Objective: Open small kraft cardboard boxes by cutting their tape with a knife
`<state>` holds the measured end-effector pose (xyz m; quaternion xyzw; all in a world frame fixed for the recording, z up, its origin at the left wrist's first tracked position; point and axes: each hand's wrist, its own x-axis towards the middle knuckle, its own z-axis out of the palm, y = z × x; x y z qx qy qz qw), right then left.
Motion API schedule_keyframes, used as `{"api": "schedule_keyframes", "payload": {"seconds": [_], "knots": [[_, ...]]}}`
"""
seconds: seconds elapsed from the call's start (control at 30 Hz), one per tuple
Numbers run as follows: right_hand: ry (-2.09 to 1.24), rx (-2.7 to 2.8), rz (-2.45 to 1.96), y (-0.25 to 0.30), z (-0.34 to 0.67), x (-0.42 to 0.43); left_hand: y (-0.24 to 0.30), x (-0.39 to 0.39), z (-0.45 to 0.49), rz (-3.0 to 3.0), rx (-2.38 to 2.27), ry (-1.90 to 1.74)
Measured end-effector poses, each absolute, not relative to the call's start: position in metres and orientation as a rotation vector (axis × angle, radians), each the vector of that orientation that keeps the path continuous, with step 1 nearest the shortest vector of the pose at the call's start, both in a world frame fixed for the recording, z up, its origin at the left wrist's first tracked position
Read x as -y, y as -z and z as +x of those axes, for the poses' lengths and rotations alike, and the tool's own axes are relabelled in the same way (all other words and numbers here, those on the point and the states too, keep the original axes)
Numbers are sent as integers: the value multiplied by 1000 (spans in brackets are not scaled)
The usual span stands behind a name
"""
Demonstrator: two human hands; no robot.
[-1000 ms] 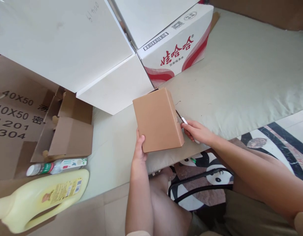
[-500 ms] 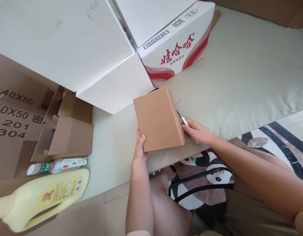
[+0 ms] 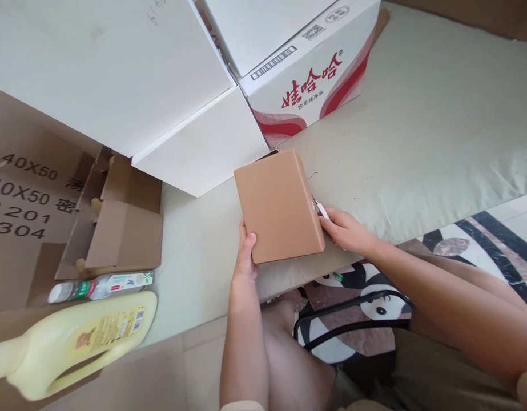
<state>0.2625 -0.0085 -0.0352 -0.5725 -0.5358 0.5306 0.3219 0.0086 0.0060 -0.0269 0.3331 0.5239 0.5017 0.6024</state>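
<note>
A small plain brown cardboard box (image 3: pixel 280 211) is tilted over the covered surface in front of me. My left hand (image 3: pixel 246 251) grips its lower left edge, thumb on the top face and the other fingers mostly hidden behind. In my right hand (image 3: pixel 344 228) is a slim utility knife (image 3: pixel 323 211) with a white handle. Its dark blade points up and left at the box's right side, close to a small whitish patch (image 3: pixel 313 204) on that side. Whether the tip has entered the cardboard, I cannot tell.
Large white boxes (image 3: pixel 194 142) and a red-and-white water carton (image 3: pixel 314 91) stand behind. To the left lie an opened brown carton (image 3: pixel 121 240), a clear bottle (image 3: pixel 96 286) and a yellow jug (image 3: pixel 87 342). Below is a panda-patterned stool (image 3: pixel 374 308).
The knife's blade has shifted slightly down along the box's right side, and less of it shows. Box and left hand sit marginally further right in view.
</note>
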Motion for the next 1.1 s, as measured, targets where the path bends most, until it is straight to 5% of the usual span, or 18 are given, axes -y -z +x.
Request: {"api": "schedule_keyframes", "payload": {"seconds": [1.1], "knots": [[-1361,1507,-1589,33,263,8,29,-6,4,723,-1281,-1131]]}}
